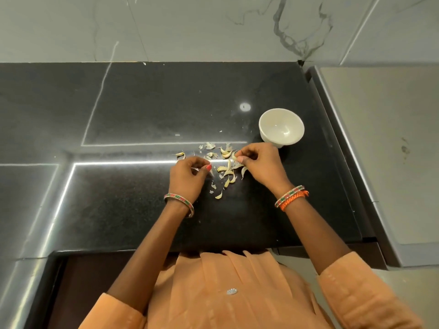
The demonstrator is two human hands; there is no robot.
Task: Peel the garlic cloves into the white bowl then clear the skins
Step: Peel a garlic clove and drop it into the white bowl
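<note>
Garlic cloves (225,168) and their papery skins (210,146) lie scattered on the black worktop (142,115), in a loose cluster just left of the white bowl (281,127) and nearer the person than it. The bowl stands upright on the worktop, and its visible inside is bare white. The cluster spreads from a lone piece (180,155) well left of the bowl to a few curled scraps (219,195) lying nearest the person.

The right hand (259,163) sits just below and left of the bowl, close to its base, with fingers curled and the thumb and fingertips pinching a pale clove (234,156) at the edge of the cluster. The left hand (190,176) is further left of the bowl, on the far side of the cluster from the right hand, with its fingers curled inward and the thumb meeting the fingertips; it seems to pinch a thin pale sliver, but what that is I cannot tell. The two hands are apart, with cloves and skins between them.

Each wrist carries a beaded bangle (179,204), and the right wrist also has an orange braided cord (294,200). Orange sleeves (356,295) cover the upper arms. A marbled wall (213,27) rises behind the worktop, beyond the bowl.
</note>
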